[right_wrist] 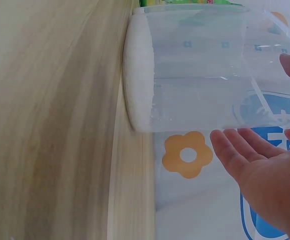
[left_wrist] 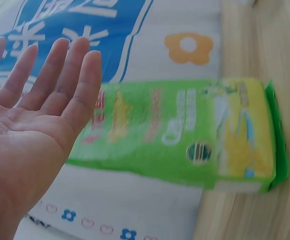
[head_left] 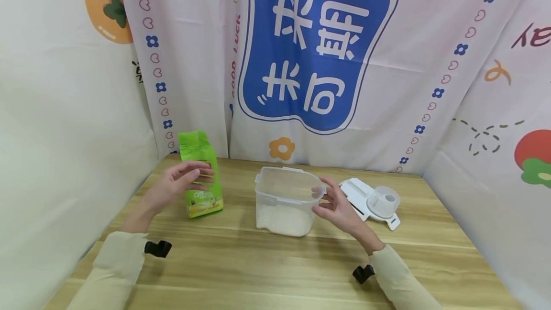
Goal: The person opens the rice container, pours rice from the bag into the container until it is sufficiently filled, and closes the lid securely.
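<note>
A clear plastic container (head_left: 286,197) stands upright on the table, its top uncovered and a layer of white grains (right_wrist: 139,70) in its bottom. At its right rim is my right hand (head_left: 337,207), thumb on the near side and fingers round the far side of the corner. In the right wrist view those fingers (right_wrist: 235,150) stretch out loosely beside the wall. My left hand (head_left: 178,181) is raised in front of a green bag (head_left: 199,149), fingers extended and palm bare. The upright bag, with a yellow lower part, fills the middle of the left wrist view.
Right of the container lies a white plastic lid (head_left: 357,195) with a small clear cup (head_left: 383,201) on it. Printed cloth (head_left: 198,85) hangs behind and on both sides of the wooden table (head_left: 258,271).
</note>
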`<state>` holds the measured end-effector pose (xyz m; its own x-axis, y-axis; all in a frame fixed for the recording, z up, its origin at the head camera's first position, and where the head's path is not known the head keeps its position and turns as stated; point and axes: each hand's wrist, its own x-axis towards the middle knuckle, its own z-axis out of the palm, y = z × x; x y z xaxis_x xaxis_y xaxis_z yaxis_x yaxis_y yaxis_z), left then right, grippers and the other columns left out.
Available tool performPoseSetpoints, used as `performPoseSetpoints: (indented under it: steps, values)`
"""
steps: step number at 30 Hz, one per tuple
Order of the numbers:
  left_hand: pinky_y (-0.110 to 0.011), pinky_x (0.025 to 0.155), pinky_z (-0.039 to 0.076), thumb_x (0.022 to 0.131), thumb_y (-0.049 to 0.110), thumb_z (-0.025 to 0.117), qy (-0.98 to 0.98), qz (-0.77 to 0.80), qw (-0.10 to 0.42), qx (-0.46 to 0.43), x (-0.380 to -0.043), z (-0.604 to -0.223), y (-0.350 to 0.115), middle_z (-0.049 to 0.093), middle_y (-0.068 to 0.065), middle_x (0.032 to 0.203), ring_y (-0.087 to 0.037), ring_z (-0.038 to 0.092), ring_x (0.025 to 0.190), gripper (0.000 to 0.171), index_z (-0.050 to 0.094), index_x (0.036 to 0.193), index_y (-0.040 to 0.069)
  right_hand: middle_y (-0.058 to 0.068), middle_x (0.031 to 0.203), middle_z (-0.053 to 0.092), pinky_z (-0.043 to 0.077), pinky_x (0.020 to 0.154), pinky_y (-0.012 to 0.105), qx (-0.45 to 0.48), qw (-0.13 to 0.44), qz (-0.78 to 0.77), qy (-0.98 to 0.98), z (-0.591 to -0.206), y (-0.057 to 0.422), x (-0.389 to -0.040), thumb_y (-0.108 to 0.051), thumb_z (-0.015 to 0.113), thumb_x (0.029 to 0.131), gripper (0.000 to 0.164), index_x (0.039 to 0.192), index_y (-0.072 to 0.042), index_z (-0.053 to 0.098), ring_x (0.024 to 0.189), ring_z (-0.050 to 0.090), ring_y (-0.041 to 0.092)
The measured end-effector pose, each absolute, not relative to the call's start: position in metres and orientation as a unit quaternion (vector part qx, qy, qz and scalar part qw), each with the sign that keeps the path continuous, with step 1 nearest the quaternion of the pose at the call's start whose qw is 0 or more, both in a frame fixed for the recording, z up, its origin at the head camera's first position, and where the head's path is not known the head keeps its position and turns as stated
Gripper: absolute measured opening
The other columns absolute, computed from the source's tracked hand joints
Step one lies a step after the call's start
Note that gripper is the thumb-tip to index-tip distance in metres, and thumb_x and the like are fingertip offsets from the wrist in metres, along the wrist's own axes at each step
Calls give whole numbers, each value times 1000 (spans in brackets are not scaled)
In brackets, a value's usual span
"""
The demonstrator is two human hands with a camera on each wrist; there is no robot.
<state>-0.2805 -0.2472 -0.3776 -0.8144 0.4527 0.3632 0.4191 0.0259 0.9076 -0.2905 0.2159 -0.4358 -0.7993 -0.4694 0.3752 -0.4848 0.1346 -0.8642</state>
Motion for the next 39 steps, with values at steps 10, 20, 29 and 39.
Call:
performPoseSetpoints:
  steps: [10,20,29,39]
  values:
    - [-39,94,56,107,2,27,545,757,39,360,-287,-384,-280,64,-17,128,-29,64,117,33,40,134,-12,39,139,41,54,93,26,321,0,584,-746,-437,213,-289,2,66,89,84,153,-3,13,117,57,2]
    - [-32,83,60,102,15,50,550,815,-85,163,-290,-394,-289,73,-8,105,-20,72,97,23,60,115,-1,36,141,42,53,96,29,290,-9,576,-764,-433,209,-288,-3,71,86,91,154,-4,10,126,50,44]
    - [-24,80,59,100,21,56,566,812,-104,102,-296,-400,-288,71,-2,104,-14,70,97,18,60,112,8,35,142,41,53,97,34,285,-11,569,-772,-432,209,-286,-5,70,88,89,154,-10,11,125,49,48]
    - [-47,115,37,102,53,35,764,643,-1,60,-304,-407,-279,23,-27,155,-41,29,142,81,2,155,2,37,142,39,54,93,24,292,-21,582,-758,-435,209,-287,-4,68,89,89,154,-6,8,125,46,54]
